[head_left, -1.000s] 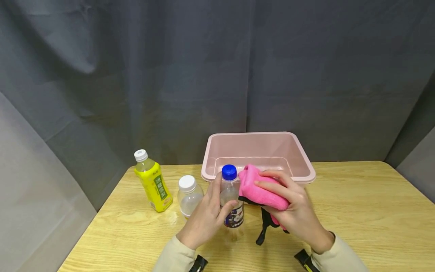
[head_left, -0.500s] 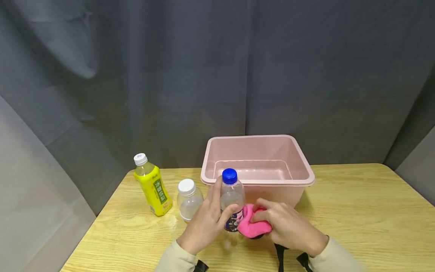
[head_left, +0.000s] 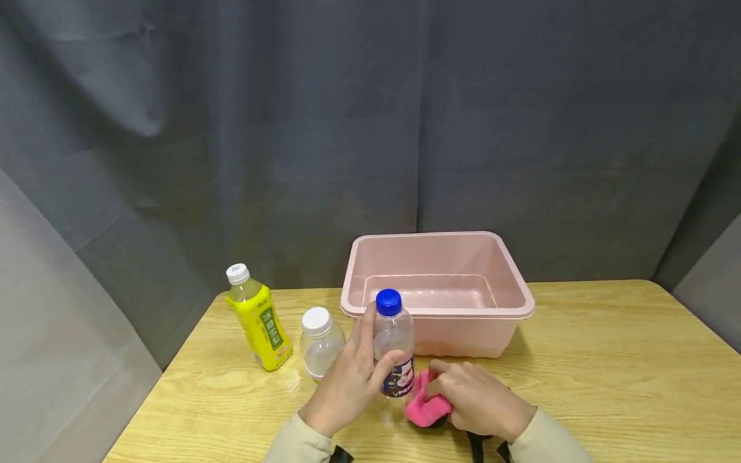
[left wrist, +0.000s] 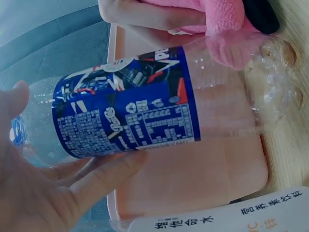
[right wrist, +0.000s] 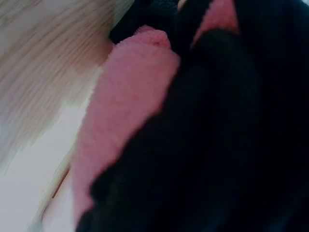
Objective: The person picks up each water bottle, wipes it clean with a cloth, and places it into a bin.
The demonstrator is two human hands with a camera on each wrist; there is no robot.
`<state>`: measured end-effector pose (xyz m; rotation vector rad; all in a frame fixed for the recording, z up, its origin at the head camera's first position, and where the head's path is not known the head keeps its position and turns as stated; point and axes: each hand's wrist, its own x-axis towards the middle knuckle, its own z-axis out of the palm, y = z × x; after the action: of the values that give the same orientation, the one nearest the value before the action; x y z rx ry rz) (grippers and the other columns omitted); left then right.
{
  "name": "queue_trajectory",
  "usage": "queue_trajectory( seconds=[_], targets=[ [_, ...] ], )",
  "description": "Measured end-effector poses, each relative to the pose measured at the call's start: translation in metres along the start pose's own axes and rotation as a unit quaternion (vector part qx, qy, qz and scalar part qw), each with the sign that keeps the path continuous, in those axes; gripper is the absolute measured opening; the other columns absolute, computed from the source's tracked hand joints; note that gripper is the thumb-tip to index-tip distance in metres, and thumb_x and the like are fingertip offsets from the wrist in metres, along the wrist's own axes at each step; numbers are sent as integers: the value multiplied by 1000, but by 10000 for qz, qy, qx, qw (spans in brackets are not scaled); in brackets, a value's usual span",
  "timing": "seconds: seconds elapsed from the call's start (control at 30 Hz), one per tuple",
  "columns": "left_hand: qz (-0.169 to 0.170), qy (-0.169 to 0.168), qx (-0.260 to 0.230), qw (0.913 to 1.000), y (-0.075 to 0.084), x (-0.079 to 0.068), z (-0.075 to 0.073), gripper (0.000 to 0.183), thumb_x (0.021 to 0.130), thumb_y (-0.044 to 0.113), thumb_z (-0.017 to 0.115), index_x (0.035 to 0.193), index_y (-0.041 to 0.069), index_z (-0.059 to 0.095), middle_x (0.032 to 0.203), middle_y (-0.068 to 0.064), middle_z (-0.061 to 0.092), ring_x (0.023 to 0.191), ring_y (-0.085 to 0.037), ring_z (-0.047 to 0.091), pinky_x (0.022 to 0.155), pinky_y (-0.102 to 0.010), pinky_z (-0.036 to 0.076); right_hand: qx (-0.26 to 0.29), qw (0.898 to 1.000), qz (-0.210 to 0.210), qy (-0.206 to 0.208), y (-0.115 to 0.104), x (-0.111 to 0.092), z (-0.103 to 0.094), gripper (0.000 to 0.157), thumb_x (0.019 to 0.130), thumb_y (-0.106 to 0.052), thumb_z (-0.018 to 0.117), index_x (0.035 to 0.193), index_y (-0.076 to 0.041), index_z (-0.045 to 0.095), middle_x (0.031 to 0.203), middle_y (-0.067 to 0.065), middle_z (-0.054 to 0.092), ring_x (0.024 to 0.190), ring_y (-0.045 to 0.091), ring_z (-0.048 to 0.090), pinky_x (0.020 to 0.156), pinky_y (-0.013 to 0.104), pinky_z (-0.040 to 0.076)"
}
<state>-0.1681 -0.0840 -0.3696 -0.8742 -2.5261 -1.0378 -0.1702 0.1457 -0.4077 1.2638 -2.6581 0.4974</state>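
My left hand [head_left: 350, 379] grips a clear plastic bottle [head_left: 395, 341] with a blue cap and a dark blue label, upright near the middle of the table. In the left wrist view the thumb and fingers wrap the upper part of this bottle [left wrist: 125, 104]. My right hand [head_left: 477, 395] holds a bunched pink cloth [head_left: 427, 405] with black edging, low beside the bottle's base. The cloth [left wrist: 224, 19] overlaps the bottle's lower part in the left wrist view. Pink fabric [right wrist: 130, 92] and its dark edging fill much of the right wrist view, hiding the fingers there.
A pink plastic bin [head_left: 463, 334] stands just behind the bottle. To the left are a white-capped clear bottle [head_left: 321, 347] and a yellow-labelled bottle [head_left: 263, 328]. A grey curtain [head_left: 370, 128] hangs behind the wooden table [head_left: 608, 373].
The right hand has brought the pink cloth down from beside the bottle's neck to beside its base, toward me. The left hand keeps its hold on the bottle.
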Motion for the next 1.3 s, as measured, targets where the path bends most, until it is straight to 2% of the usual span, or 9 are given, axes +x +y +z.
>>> queue_trajectory(
  seconds=[0.17,0.37,0.53,0.73,0.8,0.9,1.0,1.2,1.3],
  targets=[
    [-46,11,-15,10000,-1,1,-1,74,105,32,56,156,-6,17,150,-28,40,124,-40,57,99,-53,51,106,9994,-68,324,0,2,-8,43,62,12,75,86,-23,77,91,-10,59,77,4,55,64,27,52],
    [7,-16,-54,10000,0,4,0,73,106,34,55,156,-6,18,151,-28,39,124,-41,57,98,-53,52,304,9882,-303,1468,-6,3,-28,46,62,12,80,95,-20,78,97,-7,63,80,7,60,70,26,57],
    [27,13,-47,10000,-1,3,0,73,106,32,55,155,-8,18,151,-30,39,125,-42,56,99,-54,51,434,9624,-551,2623,-10,3,-44,57,58,15,82,106,-15,77,109,1,66,92,18,65,85,18,52],
    [50,67,29,10000,-2,2,0,70,106,27,56,154,-9,20,149,-31,41,127,-43,54,101,-54,49,1170,9190,-340,3750,-16,6,-51,61,59,19,85,113,-7,75,118,12,65,106,21,62,94,14,47],
    [57,56,39,10000,-2,1,0,71,106,28,56,155,-7,20,148,-31,41,127,-43,54,101,-55,49,1487,9076,-258,3918,-18,6,-50,53,67,11,88,115,-5,75,120,14,64,110,18,59,93,16,49],
    [73,35,30,10000,-2,1,0,70,106,28,56,155,-6,20,148,-30,42,127,-43,54,100,-55,50,1680,9003,-148,4013,-21,5,-50,36,84,-16,86,116,-5,75,121,14,63,111,15,58,91,16,50],
    [57,20,25,10000,-2,1,0,71,106,29,56,155,-7,20,148,-31,42,126,-43,55,99,-55,50,1690,8983,-154,4053,-21,5,-49,43,93,-42,72,116,-6,75,121,14,63,112,15,57,93,17,49],
    [108,64,34,9999,-2,-1,1,70,106,29,56,155,-6,20,146,-30,43,124,-42,57,98,-55,51,1624,8856,-540,4318,-20,9,-47,41,94,-38,73,114,-1,74,119,19,64,114,20,59,96,19,48],
    [142,88,27,9999,-3,-1,1,70,106,29,56,155,-4,20,146,-29,44,124,-41,57,97,-55,52,1649,8841,-563,4337,-20,9,-47,41,95,-37,73,114,-1,74,120,19,63,115,20,59,96,19,48]
  ],
)
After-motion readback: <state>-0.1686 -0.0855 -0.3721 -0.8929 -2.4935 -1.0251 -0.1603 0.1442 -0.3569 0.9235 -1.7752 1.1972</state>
